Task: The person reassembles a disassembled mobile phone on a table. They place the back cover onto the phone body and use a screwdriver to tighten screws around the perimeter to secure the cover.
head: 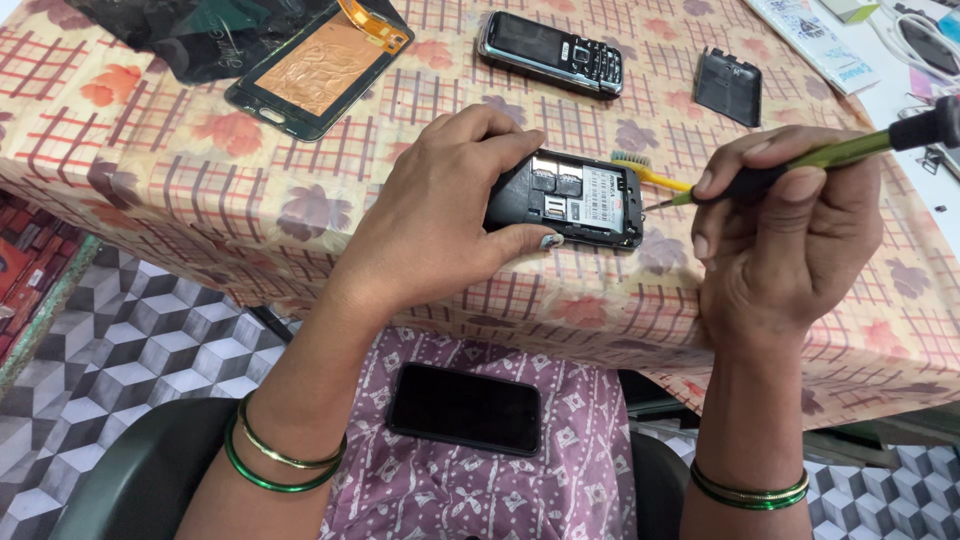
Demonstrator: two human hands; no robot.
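My left hand (445, 205) grips a small black phone (585, 200) that lies face down at the table's near edge, its back cover off and its inner slots showing. My right hand (785, 230) holds a green-and-black screwdriver (800, 162) like a pen. Its metal tip touches the phone's right edge. A yellow-handled brush (650, 172) lies just behind the phone.
On the patterned tablecloth (200, 190) lie a disassembled smartphone frame with an orange flex cable (315, 65), a black keypad phone (550, 50), a black back cover (728, 87) and white leaflets (820, 40). A black smartphone (465, 408) rests on my lap.
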